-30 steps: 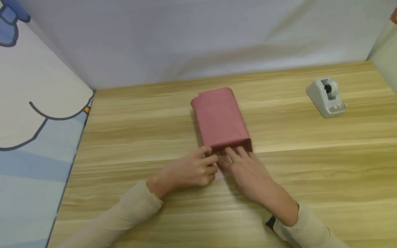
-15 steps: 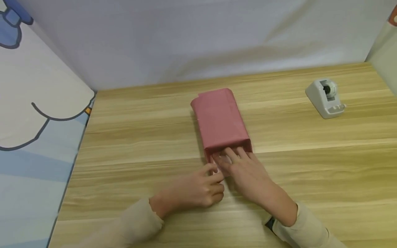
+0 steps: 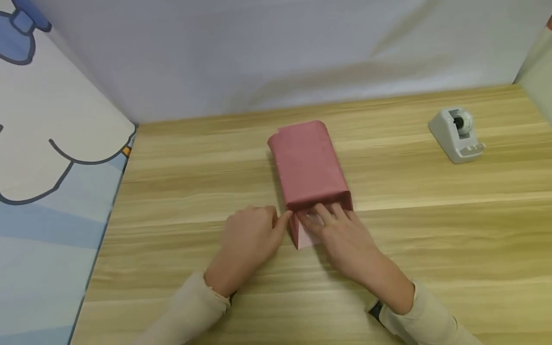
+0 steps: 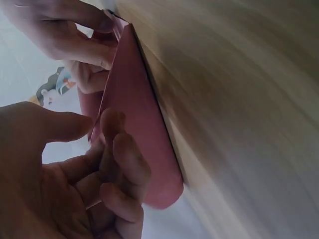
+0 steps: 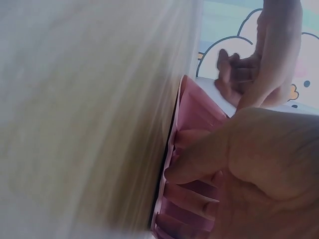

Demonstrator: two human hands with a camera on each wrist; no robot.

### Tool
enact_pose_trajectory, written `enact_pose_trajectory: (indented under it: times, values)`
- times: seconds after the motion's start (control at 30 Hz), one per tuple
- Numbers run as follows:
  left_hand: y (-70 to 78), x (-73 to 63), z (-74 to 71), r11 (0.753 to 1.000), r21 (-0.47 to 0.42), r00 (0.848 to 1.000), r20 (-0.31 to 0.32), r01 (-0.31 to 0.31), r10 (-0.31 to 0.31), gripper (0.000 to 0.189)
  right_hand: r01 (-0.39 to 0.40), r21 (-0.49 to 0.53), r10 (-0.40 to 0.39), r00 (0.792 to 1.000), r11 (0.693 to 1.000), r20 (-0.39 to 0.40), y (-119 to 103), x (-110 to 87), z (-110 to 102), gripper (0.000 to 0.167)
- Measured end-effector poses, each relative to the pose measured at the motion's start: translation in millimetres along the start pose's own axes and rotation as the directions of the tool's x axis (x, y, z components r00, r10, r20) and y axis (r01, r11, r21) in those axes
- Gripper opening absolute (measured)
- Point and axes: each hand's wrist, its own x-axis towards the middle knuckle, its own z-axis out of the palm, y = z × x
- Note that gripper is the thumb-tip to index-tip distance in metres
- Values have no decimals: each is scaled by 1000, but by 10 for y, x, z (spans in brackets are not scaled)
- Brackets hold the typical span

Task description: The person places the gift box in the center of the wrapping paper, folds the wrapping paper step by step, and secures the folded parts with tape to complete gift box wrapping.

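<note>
A flat package wrapped in pink paper lies on the wooden table, its near end unfolded. There a paler flap stretches toward me, with a creased corner at its left. My left hand is at that end's left corner. Its thumb and index fingertip pinch the paper's side edge, while the other fingers curl loosely outside it. My right hand reaches into the open end with fingers extended, pressing on the flap. In the right wrist view its thumb lies along the flap's edge; its palm hides part of the paper.
A white tape dispenser with a clear roll stands at the back right of the table. A pale cloth backdrop rises behind the table, and a cartoon-printed panel borders the left side.
My left hand first drew back toward me from the corner, then turned over and came to the left side, pinching the paper there. The right hand has stayed in place at the open end.
</note>
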Motion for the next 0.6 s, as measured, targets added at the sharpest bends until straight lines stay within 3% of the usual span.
enact_pose_trajectory:
  times: [0.1,0.27,0.4,0.6]
  values:
    - [52,94,68,999,5,998,49,33,-33,58,4,-7,-4,1000,1000,-13,5,-6,2,68]
    - [115,157,159,999,22,1000,-12,27,-27,57,13,-1,-13,999,1000,-38,1,-8,10,67]
    - [170,115,205,999,12,998,-15,53,-53,53,2,2,-2,999,1000,-35,6,-5,17,69]
    - [244,-51,316,996,79,999,5,-46,45,52,-17,10,17,1000,1000,-22,8,-7,9,67]
